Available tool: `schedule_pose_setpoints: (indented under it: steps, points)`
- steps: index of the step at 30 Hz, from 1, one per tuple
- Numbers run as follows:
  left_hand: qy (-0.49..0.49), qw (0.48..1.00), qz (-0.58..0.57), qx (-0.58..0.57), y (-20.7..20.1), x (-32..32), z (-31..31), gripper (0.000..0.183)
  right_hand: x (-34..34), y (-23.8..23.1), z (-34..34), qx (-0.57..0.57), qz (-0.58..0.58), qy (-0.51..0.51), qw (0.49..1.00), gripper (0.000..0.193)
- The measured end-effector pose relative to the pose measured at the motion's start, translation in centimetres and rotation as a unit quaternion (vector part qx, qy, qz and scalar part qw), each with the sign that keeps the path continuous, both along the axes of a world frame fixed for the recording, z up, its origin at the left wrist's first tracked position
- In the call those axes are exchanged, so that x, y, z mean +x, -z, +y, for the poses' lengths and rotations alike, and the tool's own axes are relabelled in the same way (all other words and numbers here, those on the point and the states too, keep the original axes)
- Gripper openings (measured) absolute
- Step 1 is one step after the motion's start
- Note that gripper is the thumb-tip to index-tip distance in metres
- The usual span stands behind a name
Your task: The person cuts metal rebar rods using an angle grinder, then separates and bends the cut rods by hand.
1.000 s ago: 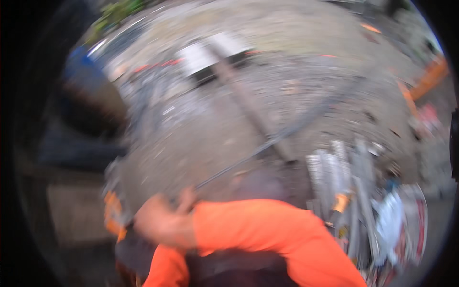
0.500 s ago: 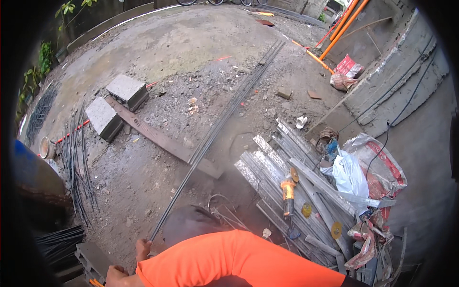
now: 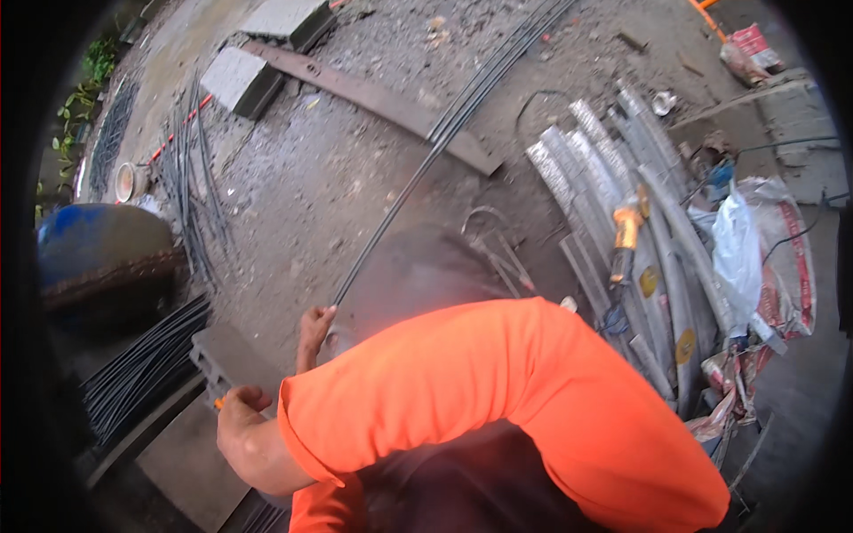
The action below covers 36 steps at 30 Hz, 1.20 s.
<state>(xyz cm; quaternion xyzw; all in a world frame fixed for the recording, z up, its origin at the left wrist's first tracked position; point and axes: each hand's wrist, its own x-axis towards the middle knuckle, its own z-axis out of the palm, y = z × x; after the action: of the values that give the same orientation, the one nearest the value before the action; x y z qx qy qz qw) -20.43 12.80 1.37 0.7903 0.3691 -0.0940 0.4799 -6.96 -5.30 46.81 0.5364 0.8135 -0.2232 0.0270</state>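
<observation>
Left hand: fingers closed tight around the near end of the steel rods.
Steel rods: long, thin, grey, several side by side; they slant from the left hand away to the upper right, over the plank and out at the top edge.
Right hand: crossed over to the left, beside the hollow block; fingers curled, their exact closure impossible to tell.
Orange item: only a small tip visible at the edge of the right hand; kind unclear, and whether it is held cannot be told.
Sleeve: bright orange, on the right arm, spanning the lower foreground.
Hollow block: grey concrete, just beyond the right hand.
Dark rod bundle: thin lengths, left of the hollow block.
Plank: brown, on the ground, passing under the steel rods.
Concrete blocks: two, pale grey, near the plank's far end.
Metal channels: silver, heaped at right.
Angle grinder: orange and dark body, lying on the metal channels.
Discs: yellow, two in view, near the angle grinder.
Plastic bag: whitish, right of the metal channels.
Bucket: pale, tipped on its side, upper left.
</observation>
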Motion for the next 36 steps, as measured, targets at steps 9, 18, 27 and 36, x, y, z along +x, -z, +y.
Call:
schedule_pose_setpoints:
  steps: [9,18,27,36]
  points:
    - [0.069,0.994,0.040,0.076,-6.4,2.6,-3.6,0.032,-1.0,0.1,0.6,-0.012,0.005,-0.030,0.999,0.045]
    - [0.081,0.996,0.000,0.043,-11.4,3.6,-6.6,0.035,0.2,0.4,-0.2,-0.005,0.048,0.001,0.999,0.042]
    - [0.100,0.993,0.013,0.055,-13.4,4.2,-6.6,0.046,1.6,0.0,-0.7,0.001,0.040,-0.036,0.999,0.042]
    - [0.143,0.981,0.082,0.100,-17.7,5.5,-6.1,0.057,-0.9,0.6,0.5,0.016,0.010,-0.048,0.999,0.038]
